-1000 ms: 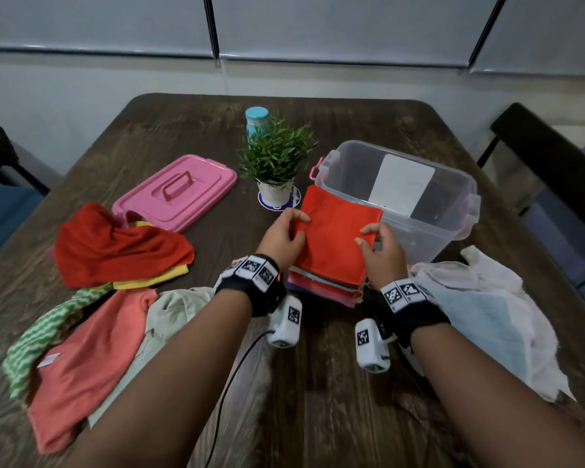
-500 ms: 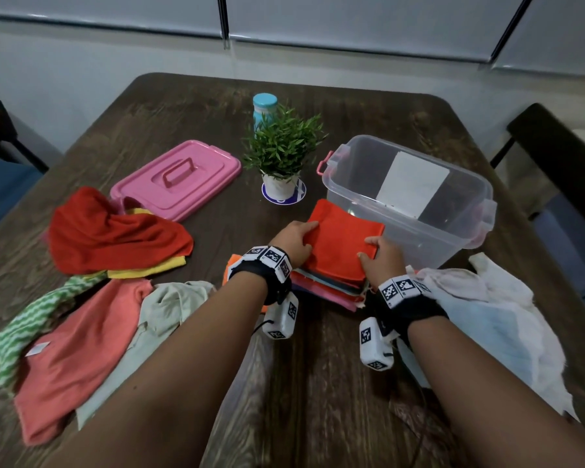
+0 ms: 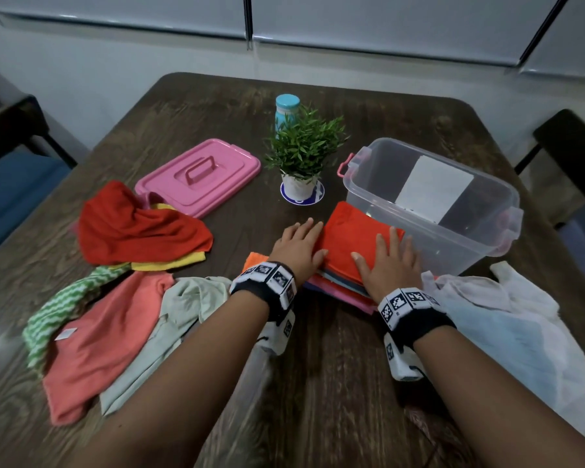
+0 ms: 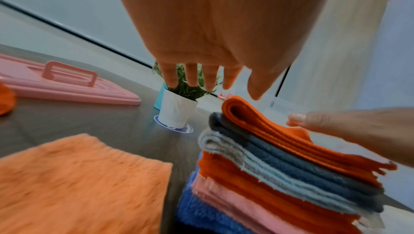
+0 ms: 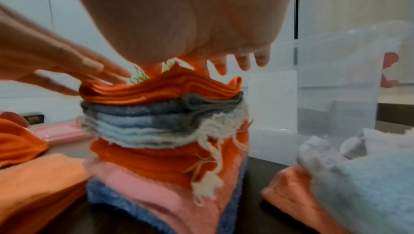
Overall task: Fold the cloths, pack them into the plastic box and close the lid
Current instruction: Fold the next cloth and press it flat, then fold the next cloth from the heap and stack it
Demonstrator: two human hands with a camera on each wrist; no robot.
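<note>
Your left hand [image 3: 298,246] and right hand [image 3: 387,265] lie flat, fingers straight, on the folded orange cloth [image 3: 353,239] topping the stack (long axis running toward the clear plastic box [image 3: 429,211] just behind). Neither grip holds anything; the box's white label [image 3: 433,187] shows no readable writing.

Dark wood table [image 3: 368,109], grey blinds [image 3: 385,18], chair [image 3: 574,153] at right.
</note>
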